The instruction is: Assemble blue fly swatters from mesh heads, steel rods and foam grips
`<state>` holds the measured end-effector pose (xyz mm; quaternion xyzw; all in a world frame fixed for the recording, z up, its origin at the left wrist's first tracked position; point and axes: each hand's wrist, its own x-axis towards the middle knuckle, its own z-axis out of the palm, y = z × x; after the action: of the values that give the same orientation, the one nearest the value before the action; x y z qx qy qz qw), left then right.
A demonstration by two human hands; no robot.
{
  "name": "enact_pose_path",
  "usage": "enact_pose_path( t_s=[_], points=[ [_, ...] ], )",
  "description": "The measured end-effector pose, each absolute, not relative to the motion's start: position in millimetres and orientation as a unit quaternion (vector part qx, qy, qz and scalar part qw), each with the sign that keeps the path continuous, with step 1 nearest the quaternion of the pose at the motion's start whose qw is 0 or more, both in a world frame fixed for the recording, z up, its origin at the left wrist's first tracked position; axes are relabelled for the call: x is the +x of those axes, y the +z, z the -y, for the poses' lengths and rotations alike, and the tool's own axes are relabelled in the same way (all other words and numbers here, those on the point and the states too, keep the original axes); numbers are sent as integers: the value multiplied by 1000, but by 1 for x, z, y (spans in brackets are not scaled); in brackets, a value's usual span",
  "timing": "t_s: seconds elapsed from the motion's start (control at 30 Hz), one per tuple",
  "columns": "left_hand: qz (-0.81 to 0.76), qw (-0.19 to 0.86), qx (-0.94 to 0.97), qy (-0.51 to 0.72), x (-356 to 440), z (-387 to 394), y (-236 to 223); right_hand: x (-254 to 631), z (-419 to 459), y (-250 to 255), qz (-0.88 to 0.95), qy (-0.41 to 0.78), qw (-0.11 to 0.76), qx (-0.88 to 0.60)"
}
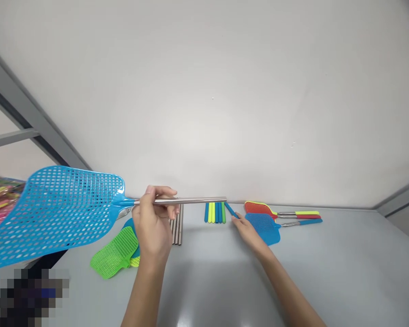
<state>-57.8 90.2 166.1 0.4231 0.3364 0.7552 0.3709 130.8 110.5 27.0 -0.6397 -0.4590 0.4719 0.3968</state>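
Note:
My left hand (156, 222) grips a blue fly swatter (75, 206) by its bare metal rod (194, 200), the mesh head pointing left and the rod's end pointing right. Between the fingers of my right hand (247, 231) is a blue handle grip (231, 210), slanting up toward the rod's end. The two look close together; whether they touch I cannot tell. On the table behind, a row of blue, yellow and green handle grips (215, 212) lies side by side. Several metal rods (177, 229) lie beyond my left hand, which partly hides them.
Green swatter heads (114, 254) with blue and yellow ones lie at left on the grey table (218, 281). Swatters with handles (264, 227) in red, yellow and blue lie at right. Colourful plastic-wrapped items (2, 200) are at far left. A white wall (225, 113) rises behind.

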Motion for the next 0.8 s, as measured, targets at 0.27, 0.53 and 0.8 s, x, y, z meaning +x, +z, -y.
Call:
enact_pose_path(
  t_s=[0.27, 0.53, 0.8],
  points=[
    [-358, 375, 437, 735, -55, -90, 163, 149, -107, 58, 367, 471, 578, -556],
    [-365, 411, 436, 712, -46, -90, 158, 177, -91, 105, 406, 501, 613, -457],
    [-353, 411, 428, 723, -42, -88, 155, 172, -86, 109, 414, 511, 616, -434]
  ],
)
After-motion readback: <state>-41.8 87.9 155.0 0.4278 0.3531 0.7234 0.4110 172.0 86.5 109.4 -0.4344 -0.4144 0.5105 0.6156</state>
